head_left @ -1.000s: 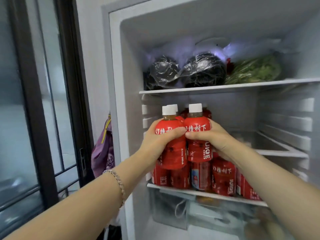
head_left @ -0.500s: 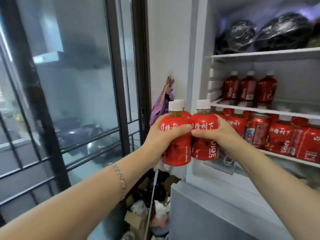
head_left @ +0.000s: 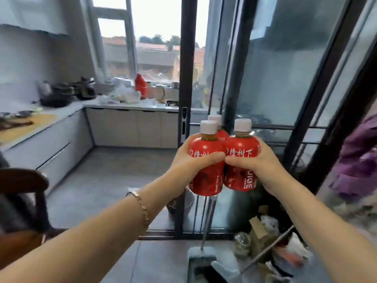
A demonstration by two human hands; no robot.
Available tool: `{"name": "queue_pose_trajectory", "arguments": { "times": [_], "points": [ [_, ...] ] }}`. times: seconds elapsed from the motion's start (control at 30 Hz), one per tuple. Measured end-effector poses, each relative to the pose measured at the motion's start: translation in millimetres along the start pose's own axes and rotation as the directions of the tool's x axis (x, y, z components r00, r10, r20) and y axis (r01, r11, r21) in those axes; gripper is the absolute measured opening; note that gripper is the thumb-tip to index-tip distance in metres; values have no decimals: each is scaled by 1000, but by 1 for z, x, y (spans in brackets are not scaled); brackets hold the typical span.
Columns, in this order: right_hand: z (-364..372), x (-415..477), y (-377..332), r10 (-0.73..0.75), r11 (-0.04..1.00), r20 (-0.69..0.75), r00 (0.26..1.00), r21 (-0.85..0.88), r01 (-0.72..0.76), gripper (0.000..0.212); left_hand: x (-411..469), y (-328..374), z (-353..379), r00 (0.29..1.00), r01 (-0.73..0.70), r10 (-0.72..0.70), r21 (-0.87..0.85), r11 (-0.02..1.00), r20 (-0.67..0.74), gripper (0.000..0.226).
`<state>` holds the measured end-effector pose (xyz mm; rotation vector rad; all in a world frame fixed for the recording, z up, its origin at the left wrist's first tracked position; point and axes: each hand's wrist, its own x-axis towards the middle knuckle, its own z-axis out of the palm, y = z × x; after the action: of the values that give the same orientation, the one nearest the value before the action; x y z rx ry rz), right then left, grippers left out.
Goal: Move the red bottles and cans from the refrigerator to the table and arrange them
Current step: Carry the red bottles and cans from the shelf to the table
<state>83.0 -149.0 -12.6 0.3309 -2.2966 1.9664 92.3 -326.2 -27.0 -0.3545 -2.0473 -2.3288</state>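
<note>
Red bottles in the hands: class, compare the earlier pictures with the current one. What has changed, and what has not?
The three red bottles have been carried away from the refrigerator, which has left the view. A glass door and a kitchen counter now lie behind them. Unchanged: the left hand and right hand still grip the cluster, upright and pressed together.

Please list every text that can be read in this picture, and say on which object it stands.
"楂树下": right red plastic bottle with white cap, white characters.
"UIOE": same bottle, near its base.
"楂树": left red plastic bottle, partly covered by left hand.
Small print on both: too blurred.
</note>
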Motion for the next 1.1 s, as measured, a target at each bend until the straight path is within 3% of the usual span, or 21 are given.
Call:
{"name": "queue_pose_trajectory", "arguments": {
  "times": [0.13, 0.3, 0.4, 0.57, 0.67, 1.1],
  "points": [
    [101, -3, -2, -15, 1000, 222, 975, -12, 18, 72, -67, -1, -86, 973, -21, 33, 52, 998, -231, 73],
    [255, -36, -14, -3, 1000, 476, 880, 8, -1, 73, -174, 8, -199, 864, 3, 68, 141, 990, -499, 75],
    [345, -66, -25, -32, 998, 581, 813, 66, -8, 70, -242, 22, -261, 802, 29, 89, 187, 982, -590, 78],
    [508, -138, -55, -100, 992, 760, 642, 128, 3, 72, -371, 53, -370, 638, 51, 143, 226, 973, -756, 80],
    [607, -190, -77, -149, 985, 842, 519, 172, 5, 71, -453, 76, -432, 552, 79, 160, 242, 967, -818, 70],
    [941, -341, -133, -262, 965, 964, 50, 262, 8, 72, -694, 107, -635, 59, 133, 220, 226, 965, -974, 78]
  ]
}}
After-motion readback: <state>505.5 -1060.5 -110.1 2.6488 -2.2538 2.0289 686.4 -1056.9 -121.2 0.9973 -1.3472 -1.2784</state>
